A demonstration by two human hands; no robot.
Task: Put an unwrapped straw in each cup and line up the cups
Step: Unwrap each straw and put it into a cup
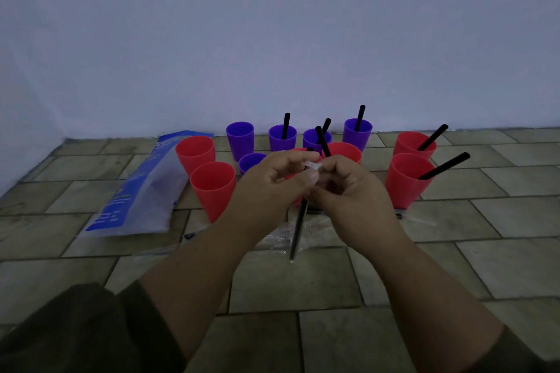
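Observation:
My left hand and my right hand meet above the tiled floor, both pinching a black straw whose clear wrapper shows at the top between my fingertips. The straw hangs down toward the floor. Behind my hands stand several red and purple cups. Two red cups at the right hold black straws, as do three purple cups at the back. A red cup behind my right hand also holds a straw. Two red cups at the left and a purple cup hold none.
A blue and clear plastic bag lies on the floor at the left. Crumpled clear wrappers lie under my hands. A pale wall rises right behind the cups. A dark trouser leg fills the bottom left.

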